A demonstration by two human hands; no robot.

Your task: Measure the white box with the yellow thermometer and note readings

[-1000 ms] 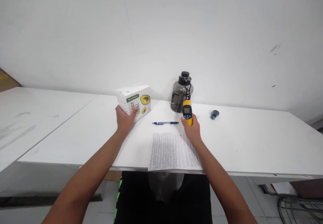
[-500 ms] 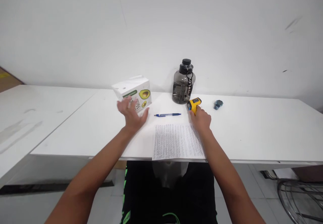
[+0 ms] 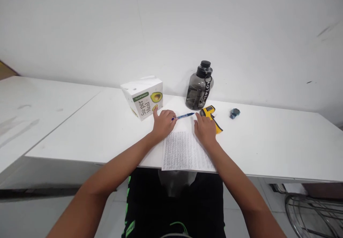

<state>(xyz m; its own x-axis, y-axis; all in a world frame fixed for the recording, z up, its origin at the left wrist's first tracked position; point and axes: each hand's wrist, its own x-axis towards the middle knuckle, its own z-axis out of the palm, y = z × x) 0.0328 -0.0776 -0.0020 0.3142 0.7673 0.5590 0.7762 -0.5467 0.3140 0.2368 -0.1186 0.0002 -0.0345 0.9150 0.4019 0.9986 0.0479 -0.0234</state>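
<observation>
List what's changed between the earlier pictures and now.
The left hand let go of the white box and now touches the blue pen, whose right end has swung toward the wall. The right hand laid down the yellow thermometer and moved left. Bottle, paper and small dark object stayed put.

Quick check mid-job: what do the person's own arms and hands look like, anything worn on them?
The left hand and right hand are both bare, with no gloves. No sleeves, bands or wristwatch show on the visible left arm or right arm. No cables or markings stand out either.
</observation>
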